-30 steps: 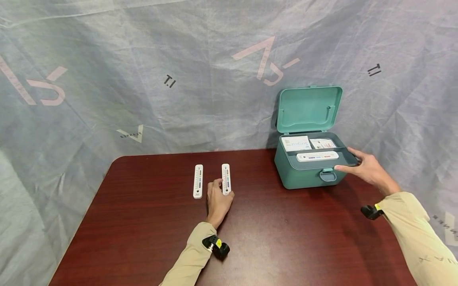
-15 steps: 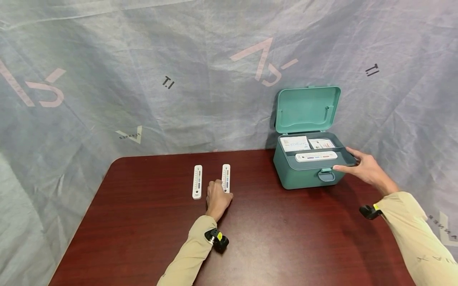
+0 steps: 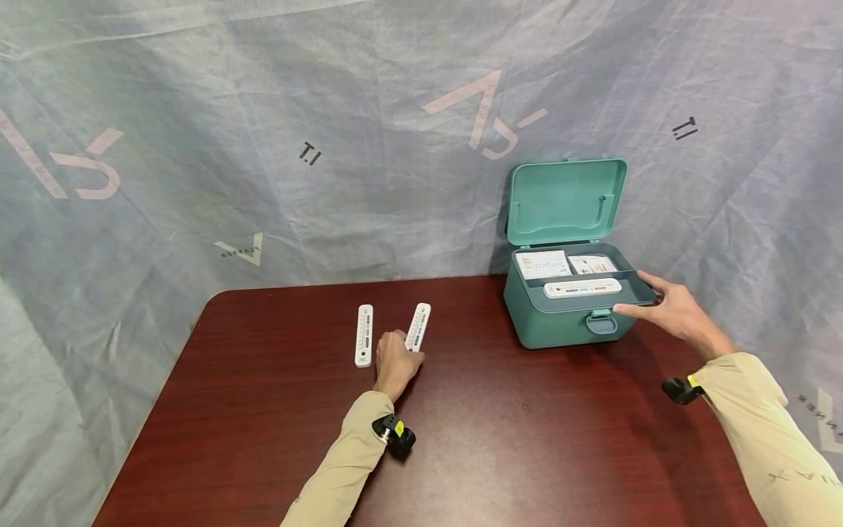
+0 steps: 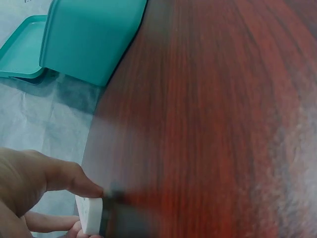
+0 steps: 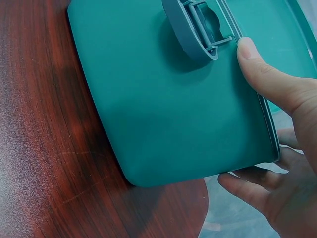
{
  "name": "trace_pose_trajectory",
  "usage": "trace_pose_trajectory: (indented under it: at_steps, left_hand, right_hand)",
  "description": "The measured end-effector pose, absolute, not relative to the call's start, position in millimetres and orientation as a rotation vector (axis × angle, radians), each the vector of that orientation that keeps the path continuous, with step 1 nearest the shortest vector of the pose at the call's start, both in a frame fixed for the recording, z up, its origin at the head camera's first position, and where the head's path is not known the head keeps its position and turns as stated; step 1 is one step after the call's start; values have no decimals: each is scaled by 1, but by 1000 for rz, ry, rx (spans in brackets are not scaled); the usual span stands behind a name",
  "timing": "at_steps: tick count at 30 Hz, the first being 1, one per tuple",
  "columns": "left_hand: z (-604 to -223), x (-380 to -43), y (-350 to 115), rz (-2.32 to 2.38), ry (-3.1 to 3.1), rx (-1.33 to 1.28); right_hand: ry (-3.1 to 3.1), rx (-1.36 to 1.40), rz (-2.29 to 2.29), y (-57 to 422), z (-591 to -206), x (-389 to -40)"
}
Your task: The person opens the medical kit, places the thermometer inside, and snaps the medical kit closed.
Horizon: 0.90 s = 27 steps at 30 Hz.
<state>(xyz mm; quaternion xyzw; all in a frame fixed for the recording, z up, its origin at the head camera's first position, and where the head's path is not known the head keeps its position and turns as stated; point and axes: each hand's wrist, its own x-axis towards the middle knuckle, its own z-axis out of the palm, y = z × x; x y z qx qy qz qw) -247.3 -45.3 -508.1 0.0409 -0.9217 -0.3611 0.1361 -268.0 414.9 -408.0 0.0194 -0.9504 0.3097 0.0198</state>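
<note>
- We hold our 2 hands well apart above the worktop [image 3: 494, 439].
- Our left hand [image 3: 399, 364] pinches the near end of a white thermometer [image 3: 418, 327] between thumb and fingers; we cannot tell whether its underside touches the wood.
- That thermometer slants, its far end leaning right, short of the worktop's far edge.
- To its left, nearer the far left corner, we see a second thermometer [image 3: 364, 335] lying flat, apart from the hand, its length running roughly toward the far edge.
- Our right hand [image 3: 675, 313] grips the front right corner of a teal storage box [image 3: 549, 329], thumb on the front rim, fingers against the right side wall.
- The box stands upright at the right part of the far edge, its lid [image 3: 569, 201] raised and tipped back, its latch [image 3: 601, 324] on the front.
- In its front compartment we see a third thermometer [image 3: 582, 288] lying crosswise; behind the divider sit a white carton marked "Surgical" [image 3: 543, 265] and, to the right, a smaller white packet [image 3: 593, 265].
- Behind the far edge hangs a grey printed cloth [image 3: 395, 183].
</note>
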Motion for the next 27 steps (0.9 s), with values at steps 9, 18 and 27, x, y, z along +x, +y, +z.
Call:
trace_pose_trajectory:
  at_steps: [9, 18, 27]
  left_hand:
    - [-502, -247, -45, -1056, -2708, 78]
    - [-492, -248, -44, -1099, -2716, 40]
    - [-479, -248, -40, -1137, -2726, -102]
  right_hand:
    - [-2959, 65, 959, 414, -407, -268]
    - [-2941, 75, 981, 414, -406, -267]
    - [-2960, 60, 983, 414, -406, -267]
